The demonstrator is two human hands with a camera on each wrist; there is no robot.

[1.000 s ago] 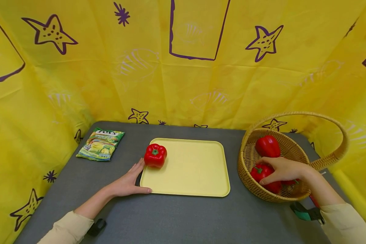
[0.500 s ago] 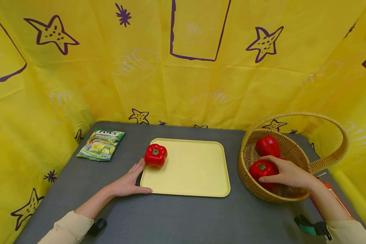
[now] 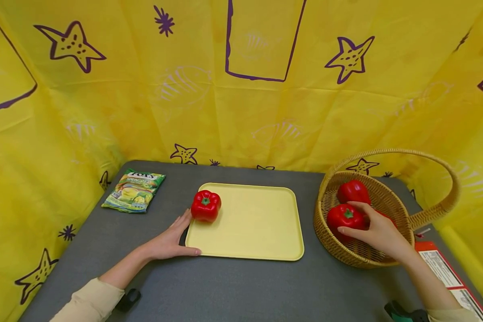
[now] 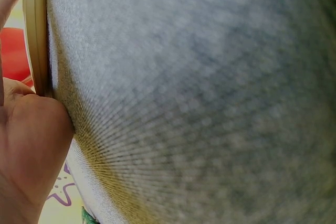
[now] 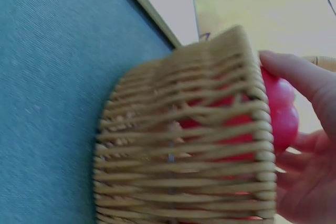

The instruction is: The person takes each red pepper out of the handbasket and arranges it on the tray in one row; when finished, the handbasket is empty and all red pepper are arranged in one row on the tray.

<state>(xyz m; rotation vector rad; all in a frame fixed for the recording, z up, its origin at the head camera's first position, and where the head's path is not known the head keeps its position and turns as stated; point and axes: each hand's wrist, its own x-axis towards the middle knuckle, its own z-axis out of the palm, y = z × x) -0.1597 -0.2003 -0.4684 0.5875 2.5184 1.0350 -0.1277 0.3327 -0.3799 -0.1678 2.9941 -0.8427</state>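
Observation:
My right hand (image 3: 380,230) curls its thumb and fingers round a red bell pepper (image 3: 342,217) with a green stem, at the left side of the wicker basket (image 3: 333,248). In the right wrist view the pepper (image 5: 284,116) shows above the basket's rim. Behind it lies another red bell pepper (image 3: 354,191), and part of more red shows under my hand. My left hand (image 3: 167,241) rests at the left edge of the pale yellow tray (image 3: 257,223), fingers along the side and thumb straight at the front corner. One red bell pepper (image 3: 205,206) stands on the tray's left end.
A green candy bag (image 3: 134,191) lies at the back left of the grey table (image 3: 241,290). The basket's tall handle (image 3: 451,188) arches over its right side. A red and white printed item (image 3: 442,268) lies right of the basket, partly behind my forearm.
My right hand has drawn the bell pepper up slightly within the basket, and its stem now faces up more. The forearm has shifted, uncovering the printed item. My left hand stays in place.

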